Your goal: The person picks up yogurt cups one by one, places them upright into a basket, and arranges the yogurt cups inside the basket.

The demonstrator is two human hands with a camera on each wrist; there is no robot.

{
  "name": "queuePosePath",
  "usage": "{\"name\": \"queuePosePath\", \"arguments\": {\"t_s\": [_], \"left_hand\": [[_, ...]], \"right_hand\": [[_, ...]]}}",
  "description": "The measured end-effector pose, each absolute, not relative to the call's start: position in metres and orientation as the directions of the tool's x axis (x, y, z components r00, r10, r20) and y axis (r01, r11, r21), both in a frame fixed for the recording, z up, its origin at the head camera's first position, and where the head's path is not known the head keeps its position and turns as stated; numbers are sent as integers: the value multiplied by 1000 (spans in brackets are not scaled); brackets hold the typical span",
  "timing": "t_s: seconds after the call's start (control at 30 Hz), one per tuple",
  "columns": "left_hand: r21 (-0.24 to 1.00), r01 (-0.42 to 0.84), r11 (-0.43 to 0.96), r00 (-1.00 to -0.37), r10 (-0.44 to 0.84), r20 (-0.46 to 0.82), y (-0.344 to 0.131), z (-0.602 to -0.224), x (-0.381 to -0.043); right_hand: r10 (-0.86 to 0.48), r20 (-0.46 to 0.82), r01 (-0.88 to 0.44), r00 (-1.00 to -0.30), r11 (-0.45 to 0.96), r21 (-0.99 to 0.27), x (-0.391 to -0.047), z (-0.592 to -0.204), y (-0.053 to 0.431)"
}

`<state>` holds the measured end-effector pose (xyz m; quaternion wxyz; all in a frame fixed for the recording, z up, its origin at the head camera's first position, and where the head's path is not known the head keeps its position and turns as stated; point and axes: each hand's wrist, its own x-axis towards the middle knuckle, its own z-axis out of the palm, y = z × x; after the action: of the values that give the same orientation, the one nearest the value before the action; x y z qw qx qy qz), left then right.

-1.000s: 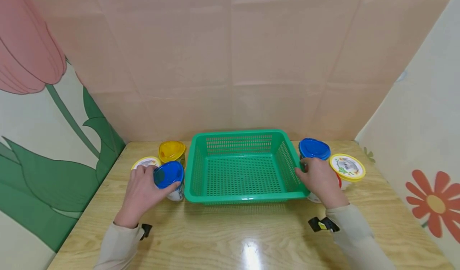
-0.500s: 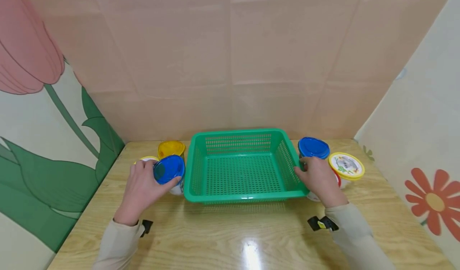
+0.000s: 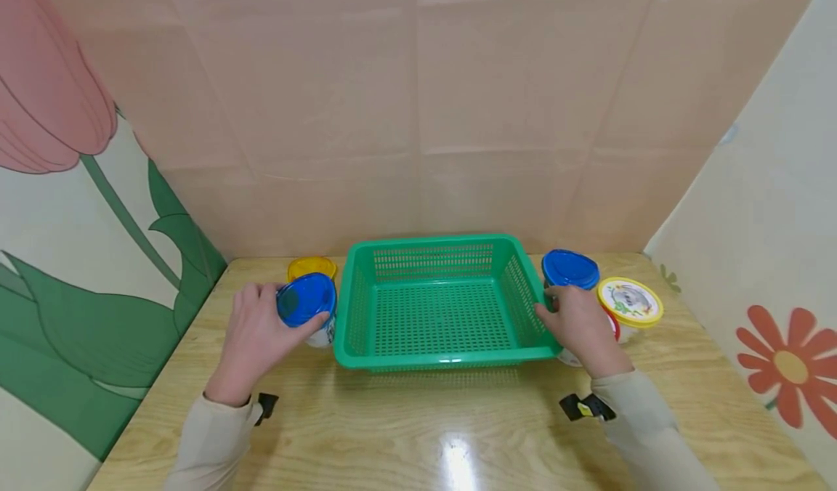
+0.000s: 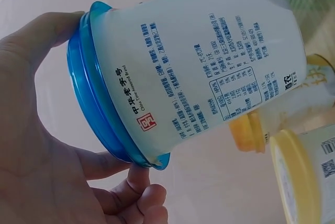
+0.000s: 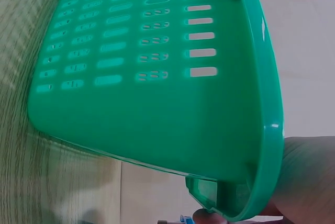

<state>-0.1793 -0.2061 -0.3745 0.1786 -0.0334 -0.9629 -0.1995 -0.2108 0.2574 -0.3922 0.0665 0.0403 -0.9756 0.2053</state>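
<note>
My left hand point(image 3: 251, 331) grips a white plastic tub by its blue lid point(image 3: 306, 299), left of the green basket point(image 3: 446, 362). In the left wrist view, thumb and fingers curl round the edge of that lid, and the printed white side of the tub point(image 4: 204, 72) faces the camera. My right hand point(image 3: 584, 324) holds the basket's right rim, thumb over the edge. From the right wrist view, the basket wall point(image 5: 136, 114) covers most of that hand. The basket stands on the table with nothing in it.
Beside the right hand stand tubs with a blue lid point(image 3: 570, 268), a yellow-rimmed lid point(image 3: 631, 301) and a red-rimmed lid point(image 3: 613, 324). Behind the left hand is a yellow-lidded tub point(image 3: 312, 266); another yellow-lidded tub point(image 4: 296, 174) shows in the left wrist view.
My left hand has raised the blue-lidded tub slightly and tilted it, now covering the yellow-rimmed tub behind in the head view. The right hand and basket stay put.
</note>
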Motion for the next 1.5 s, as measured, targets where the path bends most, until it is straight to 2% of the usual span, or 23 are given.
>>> {"name": "queuePosePath", "arguments": {"t_s": [0.47,1.03,1.5], "left_hand": [[342,187,921,-892,13,452,-202,-361,-184],[375,209,903,-870,-3,493,-201,-343,-188],[423,176,889,-913,-14,409,-195,-337,-196]], "right_hand": [[-53,115,-96,-992,907,-410,-208,-391,257],[-48,114,-91,-992,909,-407,-209,-390,257],[-59,114,-101,-992,908,-407,-209,-389,257]]}}
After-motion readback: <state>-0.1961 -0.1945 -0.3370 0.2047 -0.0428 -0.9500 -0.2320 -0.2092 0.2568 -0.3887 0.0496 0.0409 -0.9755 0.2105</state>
